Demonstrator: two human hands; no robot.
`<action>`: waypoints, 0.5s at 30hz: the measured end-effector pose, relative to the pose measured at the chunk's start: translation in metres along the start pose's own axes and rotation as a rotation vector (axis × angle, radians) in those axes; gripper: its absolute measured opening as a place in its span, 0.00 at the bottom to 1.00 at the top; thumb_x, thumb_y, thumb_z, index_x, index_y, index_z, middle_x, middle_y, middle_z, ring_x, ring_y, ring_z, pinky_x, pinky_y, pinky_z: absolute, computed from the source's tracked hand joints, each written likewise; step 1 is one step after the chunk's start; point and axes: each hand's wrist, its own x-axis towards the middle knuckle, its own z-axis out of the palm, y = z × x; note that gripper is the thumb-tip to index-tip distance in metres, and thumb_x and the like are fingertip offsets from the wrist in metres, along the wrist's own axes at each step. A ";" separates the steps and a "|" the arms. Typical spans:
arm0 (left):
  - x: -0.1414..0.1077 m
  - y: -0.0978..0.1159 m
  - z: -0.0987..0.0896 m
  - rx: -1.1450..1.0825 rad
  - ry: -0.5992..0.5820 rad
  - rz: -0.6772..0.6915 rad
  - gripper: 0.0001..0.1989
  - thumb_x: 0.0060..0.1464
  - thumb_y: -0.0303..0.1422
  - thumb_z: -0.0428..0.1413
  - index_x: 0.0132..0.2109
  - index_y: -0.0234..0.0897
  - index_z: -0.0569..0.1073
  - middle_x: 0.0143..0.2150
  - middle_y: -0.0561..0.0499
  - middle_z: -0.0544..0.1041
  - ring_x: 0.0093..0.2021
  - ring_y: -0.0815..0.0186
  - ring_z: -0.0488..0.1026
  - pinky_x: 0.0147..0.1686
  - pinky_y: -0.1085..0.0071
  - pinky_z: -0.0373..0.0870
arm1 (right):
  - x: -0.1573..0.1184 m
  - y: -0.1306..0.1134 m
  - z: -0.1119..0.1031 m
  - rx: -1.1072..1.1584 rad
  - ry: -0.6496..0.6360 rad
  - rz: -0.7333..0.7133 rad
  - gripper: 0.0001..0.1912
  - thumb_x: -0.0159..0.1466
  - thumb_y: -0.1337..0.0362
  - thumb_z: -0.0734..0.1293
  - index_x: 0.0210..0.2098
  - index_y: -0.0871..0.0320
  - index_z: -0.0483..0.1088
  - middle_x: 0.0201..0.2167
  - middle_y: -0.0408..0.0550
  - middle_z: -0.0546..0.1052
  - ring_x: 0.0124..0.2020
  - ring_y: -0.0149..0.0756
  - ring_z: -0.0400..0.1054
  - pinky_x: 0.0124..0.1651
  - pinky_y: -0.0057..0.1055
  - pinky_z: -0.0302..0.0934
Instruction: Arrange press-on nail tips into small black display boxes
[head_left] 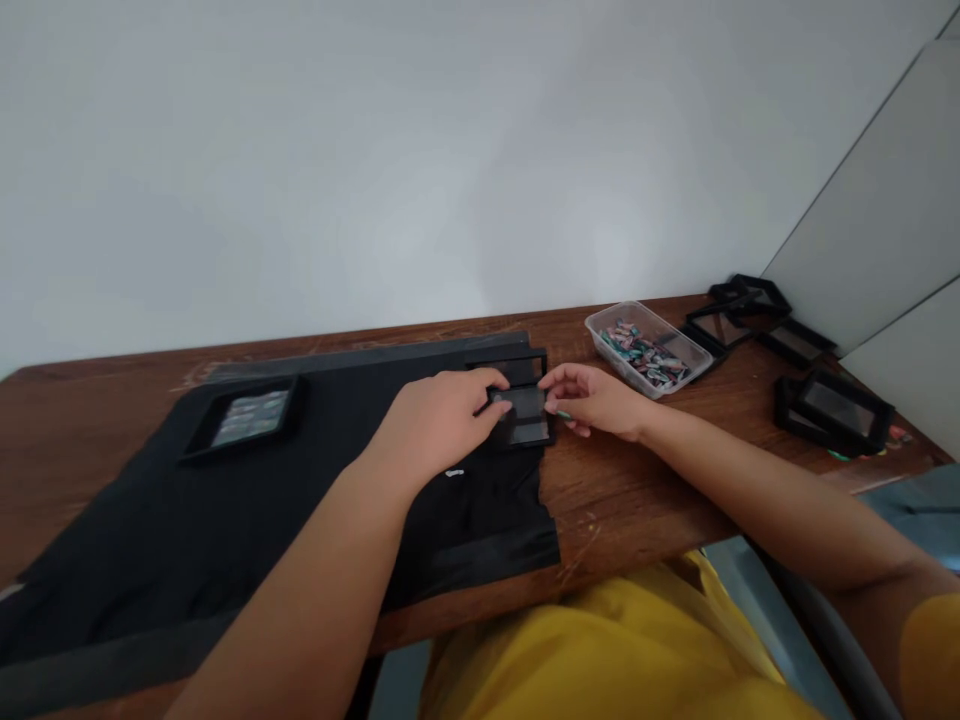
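A black frame-like case (523, 404) with a clear window lies at the right end of the black cloth, with another dark windowed panel (523, 370) just behind it. My left hand (442, 420) has its fingers and thumb curled over the case's left side. At the right edge of the case, my right hand (592, 398) has thumb and index finger bent close together against it. A small green piece (564, 414) shows under the right thumb, tucked in the fingers. Parts of the case are hidden by my fingers.
A clear plastic tub (600, 325) of small colourful pieces (645, 355) stands to the right. Beyond it lie several black cases (795, 340), some stacked (836, 410). On the black cloth (322, 500), at left, a black case (247, 418) holds colourful pieces. A white wall rises behind the wooden table (622, 500).
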 end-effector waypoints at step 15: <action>-0.005 0.039 0.031 -0.284 0.431 0.413 0.07 0.71 0.38 0.63 0.49 0.41 0.83 0.48 0.46 0.88 0.48 0.56 0.85 0.50 0.63 0.82 | -0.014 -0.021 0.013 0.189 -0.014 0.023 0.16 0.59 0.79 0.72 0.43 0.58 0.70 0.31 0.36 0.74 0.22 0.21 0.60 0.20 0.17 0.52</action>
